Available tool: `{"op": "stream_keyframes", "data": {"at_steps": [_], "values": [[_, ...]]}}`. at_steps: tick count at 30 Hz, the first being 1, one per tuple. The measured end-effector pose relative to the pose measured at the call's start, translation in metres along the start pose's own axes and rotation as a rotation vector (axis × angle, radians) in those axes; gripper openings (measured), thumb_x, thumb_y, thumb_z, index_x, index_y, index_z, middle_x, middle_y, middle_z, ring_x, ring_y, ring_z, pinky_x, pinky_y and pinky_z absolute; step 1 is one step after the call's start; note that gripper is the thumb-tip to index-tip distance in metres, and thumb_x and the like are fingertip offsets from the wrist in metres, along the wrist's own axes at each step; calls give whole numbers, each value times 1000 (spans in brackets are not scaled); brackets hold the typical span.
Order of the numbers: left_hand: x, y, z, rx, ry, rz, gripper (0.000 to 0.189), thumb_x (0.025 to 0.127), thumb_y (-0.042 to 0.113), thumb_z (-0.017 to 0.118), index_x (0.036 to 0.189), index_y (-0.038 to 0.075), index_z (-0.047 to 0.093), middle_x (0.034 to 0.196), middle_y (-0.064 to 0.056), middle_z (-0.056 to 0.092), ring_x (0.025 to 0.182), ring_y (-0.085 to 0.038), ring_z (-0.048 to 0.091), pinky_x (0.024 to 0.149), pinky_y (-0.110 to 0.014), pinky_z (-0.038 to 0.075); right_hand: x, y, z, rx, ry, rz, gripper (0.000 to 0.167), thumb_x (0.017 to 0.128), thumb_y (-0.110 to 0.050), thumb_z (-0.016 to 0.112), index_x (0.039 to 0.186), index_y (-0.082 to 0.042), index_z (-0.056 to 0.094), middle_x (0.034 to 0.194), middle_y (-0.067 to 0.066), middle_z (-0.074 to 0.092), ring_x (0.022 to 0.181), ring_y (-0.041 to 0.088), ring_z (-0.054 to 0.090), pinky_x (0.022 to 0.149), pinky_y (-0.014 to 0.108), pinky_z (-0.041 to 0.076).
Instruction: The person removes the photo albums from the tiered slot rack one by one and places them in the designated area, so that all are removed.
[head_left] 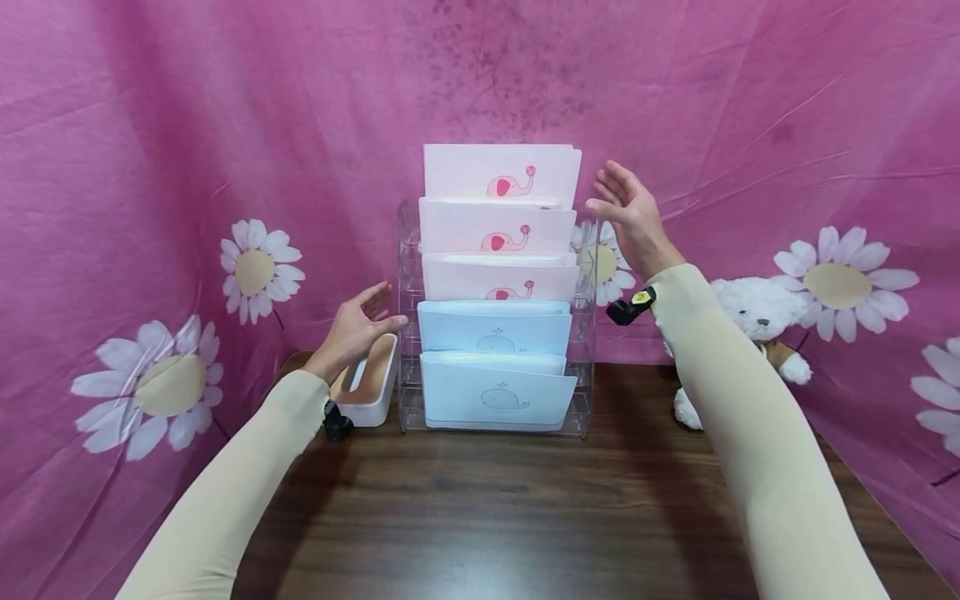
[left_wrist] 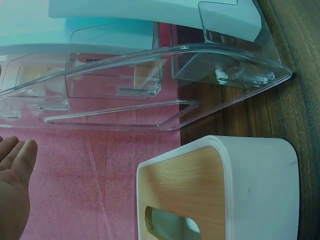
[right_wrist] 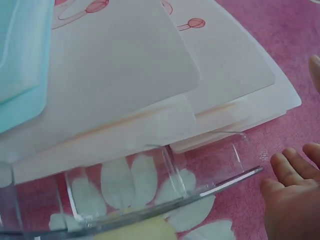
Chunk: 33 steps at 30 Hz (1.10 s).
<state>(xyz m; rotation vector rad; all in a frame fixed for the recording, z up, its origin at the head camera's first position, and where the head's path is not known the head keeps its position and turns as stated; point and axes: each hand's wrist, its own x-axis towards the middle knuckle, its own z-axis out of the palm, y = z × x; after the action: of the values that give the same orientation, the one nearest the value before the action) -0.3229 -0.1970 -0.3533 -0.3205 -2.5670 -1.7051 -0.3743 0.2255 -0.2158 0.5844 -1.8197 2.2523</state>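
I am seeing both hands gripping nothing. The left hand [head_left: 354, 332] is hovering with its fingers loose near the left side of the clear plastic file rack [head_left: 409, 396], and the right hand [head_left: 632, 212] is reaching up with loose fingers near the right side. I cannot tell if either one is touching it. In their own wrist views, both hands are getting cut off at the edge.

In the rack, three pink folders [head_left: 487, 229] are sitting above two blue folders [head_left: 453, 404]. The front ones are covering parts of the ones behind, so the third elephant and the upper whale are only partly showing.

The white tissue box [left_wrist: 265, 185] with a wooden top is standing just beside the rack, and the left hand is partly blocking it in the head view. The white teddy bear [head_left: 753, 308] is sitting to the right, half hiding behind a sleeve [head_left: 742, 433].

The rack is standing on the brown table [head_left: 465, 508] before the pink cloth [head_left: 322, 125]. Its front is facing me, its long way is going up, and the folders' long sides are running left to right.
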Motion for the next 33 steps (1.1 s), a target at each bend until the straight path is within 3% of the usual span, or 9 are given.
{"op": "stream_keyframes", "data": {"at_steps": [4,12,19,27,33], "values": [[2,2,2,10,2,-2,85,91,32,77,160,15,31,164,-7,39,147,-30,45,120,-43,42,4,-4,2,-10,44,-15,81,90,10,61,160,-4,23,166,18,27,156,29,28,126,28,32],[5,8,6,46,44,3,75,92,27,75,157,15,39,158,-7,48,144,-28,50,117,-46,46,17,-13,11,-6,33,-6,81,91,10,63,160,-3,23,166,17,30,154,27,32,124,28,36],[0,1,11,79,57,-50,72,93,30,75,155,18,42,153,-10,53,140,-30,53,113,-46,50,29,-8,20,-42,75,9,80,88,16,63,158,0,28,162,20,36,150,30,40,105,19,52],[1,1,15,90,85,-40,64,95,26,73,153,16,47,149,-10,57,138,-30,55,112,-47,50,40,-8,26,-80,133,56,72,88,15,64,153,-2,40,158,17,44,146,26,46,114,23,47],[-3,1,17,64,92,-75,60,96,25,71,151,14,50,147,-10,59,134,-29,58,110,-46,52,47,-3,30,-95,175,96,69,87,15,64,151,-3,44,155,17,49,143,26,50,111,23,49]]}}
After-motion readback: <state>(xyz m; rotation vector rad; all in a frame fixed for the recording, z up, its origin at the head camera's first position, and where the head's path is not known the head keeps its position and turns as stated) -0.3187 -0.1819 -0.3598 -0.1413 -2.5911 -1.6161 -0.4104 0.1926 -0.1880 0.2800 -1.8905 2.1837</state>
